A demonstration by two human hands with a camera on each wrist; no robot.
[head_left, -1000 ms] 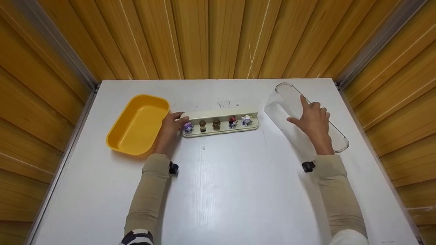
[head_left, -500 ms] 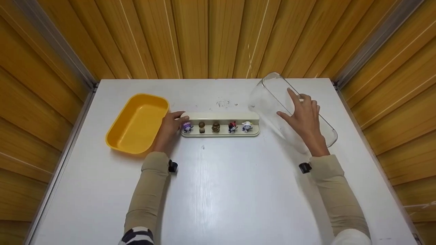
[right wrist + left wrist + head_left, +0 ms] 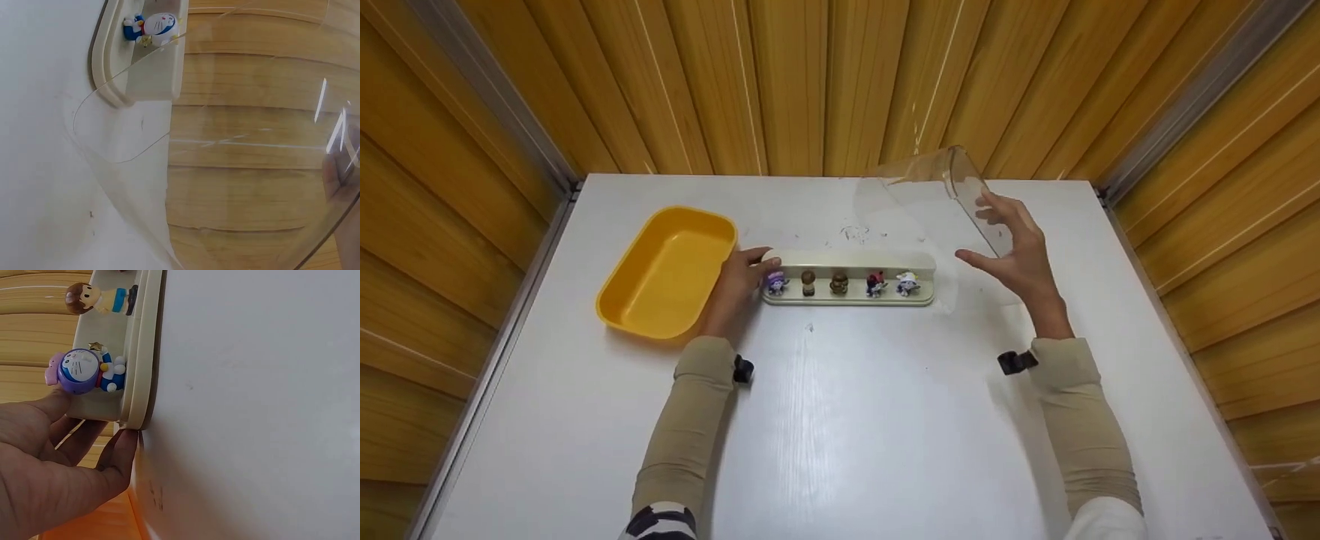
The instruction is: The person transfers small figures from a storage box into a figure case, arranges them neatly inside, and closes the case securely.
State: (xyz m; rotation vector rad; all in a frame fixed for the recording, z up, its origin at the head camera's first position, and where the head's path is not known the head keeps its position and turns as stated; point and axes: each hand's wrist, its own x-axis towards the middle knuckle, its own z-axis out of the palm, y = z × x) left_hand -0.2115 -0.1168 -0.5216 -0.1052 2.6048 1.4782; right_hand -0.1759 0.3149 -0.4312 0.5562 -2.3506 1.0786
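A cream display stand (image 3: 847, 259) with a raised back ledge lies lengthwise on the table and bears a row of several small cartoon figurines. My left hand (image 3: 733, 289) holds its left end; in the left wrist view, thumb and fingers spread around that end, near a blue cat figurine (image 3: 81, 374) in a purple hat. Beside it is a brown-haired figurine (image 3: 90, 299). My right hand (image 3: 1024, 262) grips a clear plastic cover (image 3: 919, 169), tilted on its side to the right of and behind the stand. In the right wrist view, the cover's edge overlaps the stand's right end.
An empty yellow tub (image 3: 667, 285) stands left of the stand, close against my left hand. The white table (image 3: 840, 420) shows dark scuff marks (image 3: 855, 234) behind the stand. Wood-patterned panels (image 3: 795, 82) rise at the back and both sides.
My right hand has lifted the clear cover from the right, moved it left and turned it so its open side faces more to the right. The left hand stays on the stand.
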